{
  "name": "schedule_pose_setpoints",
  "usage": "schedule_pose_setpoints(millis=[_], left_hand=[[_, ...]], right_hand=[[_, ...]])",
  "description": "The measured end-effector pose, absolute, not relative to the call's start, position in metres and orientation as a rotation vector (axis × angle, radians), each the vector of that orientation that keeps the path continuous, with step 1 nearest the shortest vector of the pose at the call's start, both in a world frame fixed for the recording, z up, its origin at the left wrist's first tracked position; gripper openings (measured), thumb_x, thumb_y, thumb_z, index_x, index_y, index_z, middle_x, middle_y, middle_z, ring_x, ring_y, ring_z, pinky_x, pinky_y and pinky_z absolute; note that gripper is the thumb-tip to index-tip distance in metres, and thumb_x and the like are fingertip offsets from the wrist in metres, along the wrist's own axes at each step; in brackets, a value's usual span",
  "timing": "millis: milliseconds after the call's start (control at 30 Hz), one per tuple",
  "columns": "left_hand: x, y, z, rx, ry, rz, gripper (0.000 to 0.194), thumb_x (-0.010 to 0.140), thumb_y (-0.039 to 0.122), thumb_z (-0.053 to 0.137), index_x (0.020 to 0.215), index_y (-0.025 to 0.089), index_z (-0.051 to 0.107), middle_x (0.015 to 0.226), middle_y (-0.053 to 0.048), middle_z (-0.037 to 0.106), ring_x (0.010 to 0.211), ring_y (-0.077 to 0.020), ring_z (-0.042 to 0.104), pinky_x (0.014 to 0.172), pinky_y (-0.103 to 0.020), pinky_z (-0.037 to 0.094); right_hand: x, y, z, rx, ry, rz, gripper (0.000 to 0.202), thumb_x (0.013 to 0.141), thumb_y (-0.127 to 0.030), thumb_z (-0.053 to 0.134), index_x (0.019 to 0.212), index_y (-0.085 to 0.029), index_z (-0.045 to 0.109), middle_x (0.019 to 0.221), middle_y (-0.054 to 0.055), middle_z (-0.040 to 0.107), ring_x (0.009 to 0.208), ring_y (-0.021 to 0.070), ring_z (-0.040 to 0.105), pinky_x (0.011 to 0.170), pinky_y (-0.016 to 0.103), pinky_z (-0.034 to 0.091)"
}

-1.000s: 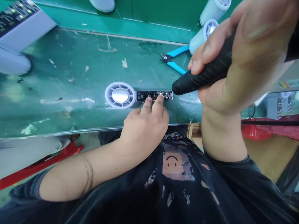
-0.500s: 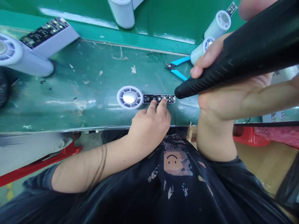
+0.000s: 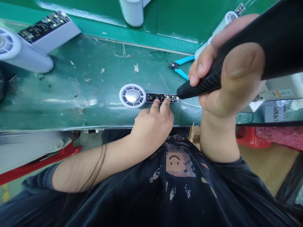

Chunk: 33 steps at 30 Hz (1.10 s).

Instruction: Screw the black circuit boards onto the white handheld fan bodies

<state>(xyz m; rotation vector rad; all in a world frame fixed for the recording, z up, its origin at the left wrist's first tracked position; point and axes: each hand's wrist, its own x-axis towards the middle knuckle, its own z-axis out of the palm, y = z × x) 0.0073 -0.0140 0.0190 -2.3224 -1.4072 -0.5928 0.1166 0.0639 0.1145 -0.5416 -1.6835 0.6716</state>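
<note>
A pale lavender fan body (image 3: 133, 96) rests on the green bench with its ribbed round end facing up. A narrow black circuit board (image 3: 151, 97) runs rightward from it along the handle. My left hand (image 3: 153, 126) steadies this handle from the near side, two fingertips pressing on the board; its thumb is hidden. Closed around a black electric screwdriver (image 3: 205, 82) is my right hand (image 3: 236, 82). The screwdriver's nose is at the board's right end; its bit and any screw cannot be made out.
Blue-handled side cutters (image 3: 181, 65) lie beyond the screwdriver. Another fan body (image 3: 30, 58) with an exposed board stands at left, one more (image 3: 132, 12) at the back, and others behind my right hand. The bench's front edge (image 3: 71, 128) runs before my body.
My right hand has shifted its grip, its thumb now over the screwdriver's near side and its fingers around the far side. The left hand keeps its place on the board.
</note>
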Motion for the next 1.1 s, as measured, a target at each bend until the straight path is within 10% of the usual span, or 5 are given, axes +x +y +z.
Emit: schedule_pose_setpoints(millis=[567,867,967,1100], left_hand=[[0.010,-0.015,0.026,-2.398,-1.496,-0.424,0.031,0.097,0.016,0.049,0.110,0.005,0.075,0.138,-0.022,0.064,0.116,-0.0381,0.070,0.066,-0.036,0.062],[0.012,-0.013,0.026,-2.400,-1.543,-0.474,0.031,0.096,0.011,0.049,0.112,0.004,0.074,0.137,-0.021,0.064,0.115,-0.0400,0.070,0.060,-0.037,0.062],[0.011,-0.013,0.026,-2.400,-1.510,-0.494,0.029,0.097,0.012,0.050,0.110,0.004,0.075,0.136,-0.021,0.065,0.114,-0.0392,0.070,0.062,-0.036,0.062],[0.009,-0.013,0.023,-2.377,-1.469,-0.497,0.029,0.097,0.013,0.049,0.108,0.004,0.075,0.136,-0.022,0.065,0.114,-0.0384,0.071,0.064,-0.035,0.062]], right_hand=[[0.105,0.061,0.108,-0.288,-1.450,0.768,0.030,0.061,-0.036,0.093,0.068,-0.021,0.067,0.061,-0.006,0.060,0.045,0.0081,0.050,0.063,0.031,0.062],[0.111,0.053,0.115,-0.359,-1.538,0.669,0.053,0.075,-0.075,0.069,0.080,-0.023,0.067,0.085,-0.001,0.068,0.081,0.0158,0.069,0.074,0.036,0.063],[0.111,0.061,0.112,-0.328,-1.549,0.651,0.040,0.071,-0.061,0.082,0.078,-0.025,0.067,0.079,-0.005,0.067,0.087,0.0154,0.072,0.087,0.035,0.066],[0.113,0.074,0.109,-0.114,-1.646,0.758,0.024,0.075,-0.035,0.085,0.079,-0.021,0.067,0.059,-0.008,0.057,0.057,0.0090,0.061,0.059,0.026,0.057]])
